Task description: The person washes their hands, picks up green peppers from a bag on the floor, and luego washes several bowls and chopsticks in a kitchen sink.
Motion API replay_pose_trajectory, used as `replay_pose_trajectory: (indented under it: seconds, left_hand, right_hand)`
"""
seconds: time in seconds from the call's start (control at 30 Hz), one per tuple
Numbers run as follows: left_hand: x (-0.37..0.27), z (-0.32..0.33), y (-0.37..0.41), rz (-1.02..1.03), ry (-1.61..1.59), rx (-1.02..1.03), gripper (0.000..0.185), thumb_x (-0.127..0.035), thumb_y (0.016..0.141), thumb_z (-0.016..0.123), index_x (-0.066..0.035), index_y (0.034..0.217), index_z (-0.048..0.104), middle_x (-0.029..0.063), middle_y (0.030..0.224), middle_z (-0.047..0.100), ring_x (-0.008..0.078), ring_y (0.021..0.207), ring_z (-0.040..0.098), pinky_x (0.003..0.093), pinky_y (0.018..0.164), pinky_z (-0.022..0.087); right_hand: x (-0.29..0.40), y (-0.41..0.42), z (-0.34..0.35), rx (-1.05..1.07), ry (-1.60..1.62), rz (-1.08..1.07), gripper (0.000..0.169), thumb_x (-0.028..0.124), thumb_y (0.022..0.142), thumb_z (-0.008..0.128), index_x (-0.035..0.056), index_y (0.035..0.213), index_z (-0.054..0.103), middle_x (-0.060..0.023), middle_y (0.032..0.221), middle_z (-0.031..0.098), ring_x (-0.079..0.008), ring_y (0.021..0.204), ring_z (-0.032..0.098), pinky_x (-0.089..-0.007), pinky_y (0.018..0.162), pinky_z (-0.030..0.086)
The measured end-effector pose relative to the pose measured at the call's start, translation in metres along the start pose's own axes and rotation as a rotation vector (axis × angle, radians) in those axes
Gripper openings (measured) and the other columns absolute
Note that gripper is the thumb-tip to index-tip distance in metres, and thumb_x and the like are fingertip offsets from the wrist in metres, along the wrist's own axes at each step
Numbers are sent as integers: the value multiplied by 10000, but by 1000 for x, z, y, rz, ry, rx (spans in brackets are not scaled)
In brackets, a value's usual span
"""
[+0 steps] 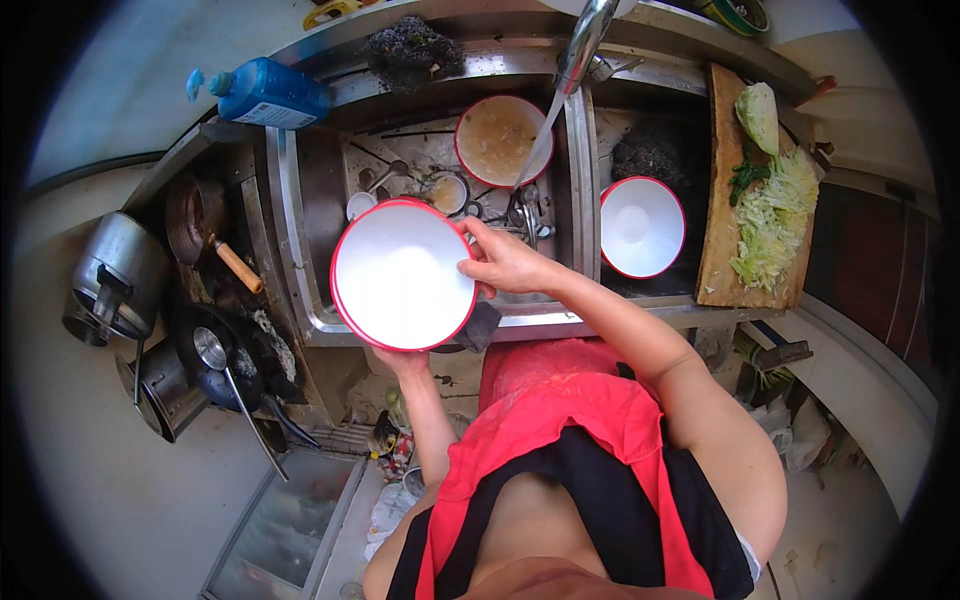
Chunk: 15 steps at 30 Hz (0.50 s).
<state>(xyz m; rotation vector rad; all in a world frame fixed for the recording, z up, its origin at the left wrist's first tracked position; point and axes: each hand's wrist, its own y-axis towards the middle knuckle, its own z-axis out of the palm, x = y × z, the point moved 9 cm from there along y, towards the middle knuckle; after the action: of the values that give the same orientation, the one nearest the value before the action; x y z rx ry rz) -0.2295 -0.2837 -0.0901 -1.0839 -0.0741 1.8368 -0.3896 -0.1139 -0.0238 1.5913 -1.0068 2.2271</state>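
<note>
Above the left basin of a steel sink (283, 225) I hold white bowls with red rims (405, 274); a second rim shows under the top one, so they look stacked. My right hand (506, 259) grips their right rim, thumb on the inside. From below, my left hand (403, 361) supports the near side, its fingers hidden under the bowls. Water runs from the faucet (581, 56) towards a red-rimmed bowl of cloudy water (504, 139) in the basin. Around it lie spoons (390, 174) and small cups (448, 193).
Another white bowl (643, 227) and a dark scouring pad (649, 154) sit in the right basin. Shredded cabbage (776, 217) lies on a wooden board (718, 247). To the left are a blue pump bottle (274, 94), a saucepan (196, 221), a wok (244, 367) and a ladle (210, 349).
</note>
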Motion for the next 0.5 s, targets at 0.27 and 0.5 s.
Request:
replay_pose_trajectory:
  seconds: [0.27,0.5]
  left_hand:
    - [-4,-3,1,29,44,12,601,-472,953,358,-102,1425,311,117,1412,397,326,1270,421,485,1023,406]
    - [-21,-20,-8,74,115,-48,611,-489,949,350,-103,1421,308,127,1421,370,337,1269,413,495,1018,414]
  right_hand:
    - [-223,56,-133,-929,527,348,441,134,818,694,19,1142,418,-96,884,576,-144,666,584,-288,495,494]
    - [-293,83,-177,-1268,406,559,290,75,739,726,-59,942,568,-202,846,639,-253,605,664,-342,413,492]
